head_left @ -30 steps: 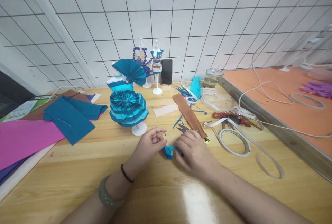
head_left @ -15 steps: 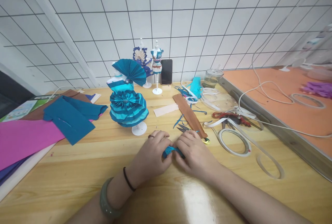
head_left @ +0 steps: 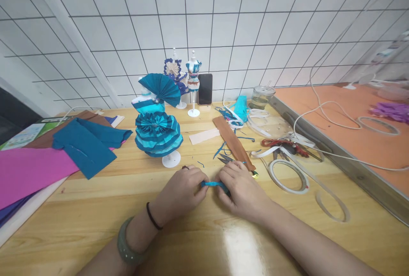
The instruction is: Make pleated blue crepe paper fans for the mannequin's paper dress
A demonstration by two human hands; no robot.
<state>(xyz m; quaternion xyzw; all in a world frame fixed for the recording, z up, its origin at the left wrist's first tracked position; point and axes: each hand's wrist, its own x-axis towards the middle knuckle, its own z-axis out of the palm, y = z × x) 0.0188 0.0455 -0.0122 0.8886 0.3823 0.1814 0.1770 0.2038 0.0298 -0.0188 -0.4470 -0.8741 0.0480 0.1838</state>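
Note:
Between my two hands a narrow, folded strip of blue crepe paper (head_left: 213,184) is stretched, just above the wooden table. My left hand (head_left: 185,188) pinches its left end between thumb and fingers. Its other end is gripped in my right hand (head_left: 241,188), whose fingers hide part of the paper. Behind my right hand lie dark-bladed scissors (head_left: 225,158), their handles mostly covered. A small dress form in a blue pleated paper dress (head_left: 159,135) stands beyond my left hand, with a folded fan shape (head_left: 164,88) at its top.
Teal (head_left: 86,146) and magenta (head_left: 35,173) paper lie at left. A brown paper strip (head_left: 231,139), a roll of tape (head_left: 274,182) and scraps (head_left: 240,107) lie to the right. Smaller dress forms (head_left: 193,78), a phone (head_left: 205,89) and a lidded cup (head_left: 262,96) stand along the wall.
My left hand has moved slightly left, away from my right hand. More of the blue paper strip shows between them, pulled straighter. A tiny blue scrap now shows on the table behind my left hand.

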